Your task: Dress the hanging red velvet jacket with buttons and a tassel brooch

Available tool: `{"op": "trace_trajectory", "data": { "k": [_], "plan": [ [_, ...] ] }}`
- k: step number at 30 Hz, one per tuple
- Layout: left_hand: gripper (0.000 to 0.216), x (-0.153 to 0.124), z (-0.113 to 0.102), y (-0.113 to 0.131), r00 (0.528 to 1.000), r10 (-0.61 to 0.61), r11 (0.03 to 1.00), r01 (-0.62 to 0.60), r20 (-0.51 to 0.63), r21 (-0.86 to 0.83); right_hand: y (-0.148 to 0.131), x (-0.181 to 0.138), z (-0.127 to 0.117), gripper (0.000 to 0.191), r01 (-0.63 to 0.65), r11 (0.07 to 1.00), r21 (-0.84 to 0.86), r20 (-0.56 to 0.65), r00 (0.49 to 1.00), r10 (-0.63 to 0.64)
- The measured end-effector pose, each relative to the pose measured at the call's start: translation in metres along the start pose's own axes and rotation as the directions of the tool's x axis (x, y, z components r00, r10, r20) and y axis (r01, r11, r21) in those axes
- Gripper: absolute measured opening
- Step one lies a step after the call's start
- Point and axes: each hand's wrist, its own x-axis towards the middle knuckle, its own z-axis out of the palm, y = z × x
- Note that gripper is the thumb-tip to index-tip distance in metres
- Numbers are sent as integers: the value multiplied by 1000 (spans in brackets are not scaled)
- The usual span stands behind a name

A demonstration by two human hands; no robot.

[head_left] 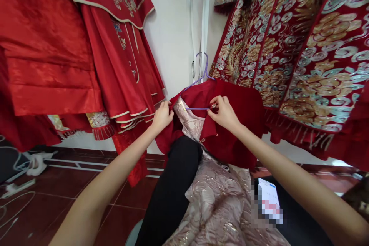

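Observation:
A dark red velvet jacket (240,113) hangs from a purple wire hanger (206,68), spread in front of me. My left hand (163,116) is closed on the jacket's left edge, fingers pinched together. On the other side, my right hand (224,113) pinches the front opening edge beside a small ornate button. Between the two hands, the hanger's lower bar shows across the neck opening. A pinkish brocade dress with gold threads (219,196) hangs inside the jacket and drapes down over my lap.
Red garments (115,61) hang at left, and heavily embroidered ones (276,54) with beaded fringe at right. White rack poles (198,15) stand behind the hanger. A phone (271,198) lies on my right thigh. White cables (17,207) run across the tiled floor.

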Motion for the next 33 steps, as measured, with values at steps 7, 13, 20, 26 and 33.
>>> {"op": "trace_trajectory", "data": {
  "k": [7,13,20,26,33],
  "plan": [
    [19,25,-24,32,981,-113,942,56,-158,-332,6,6,0,19,-53,993,103,78,996,45],
    [17,11,10,122,988,117,814,-156,-105,-559,-3,-7,-12,16,-77,973,218,173,984,39],
    [22,-7,59,111,986,31,825,-118,-163,-553,6,-14,-19,17,-87,923,375,220,975,3],
    [29,-15,56,108,988,49,776,-128,-143,-617,-6,-10,-20,14,37,965,258,92,994,-62],
    [21,-18,49,109,990,11,768,-100,-143,-633,-10,-11,-22,13,53,979,196,81,994,-70]
  ]
}}
